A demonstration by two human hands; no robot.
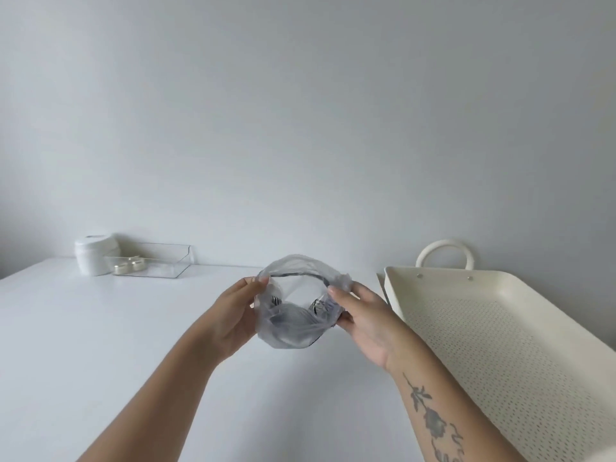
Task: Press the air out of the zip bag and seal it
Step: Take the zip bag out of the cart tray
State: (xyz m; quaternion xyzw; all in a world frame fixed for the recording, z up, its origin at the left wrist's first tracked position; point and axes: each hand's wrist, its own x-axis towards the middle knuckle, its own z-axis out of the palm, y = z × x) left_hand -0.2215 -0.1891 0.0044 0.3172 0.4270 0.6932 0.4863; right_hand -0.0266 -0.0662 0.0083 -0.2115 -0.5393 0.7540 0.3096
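Observation:
A clear plastic zip bag (pixel 293 331) is held above the white table (pixel 100 328), its mouth spread wide open toward me. Dark and striped items lie inside at the bottom; I cannot tell what they are. My left hand (pixel 235 315) pinches the left edge of the bag's mouth between thumb and fingers. Across from it, my right hand (pixel 365 320) grips the right edge, thumb on top and fingers underneath. The bag looks puffed and rounded.
A cream perforated tray (pixel 500 345) with a loop handle lies at the right, close to my right forearm. At the back left stand a white jar (pixel 95 255) and a clear box (pixel 156 261) holding small round items. A plain wall rises behind the table.

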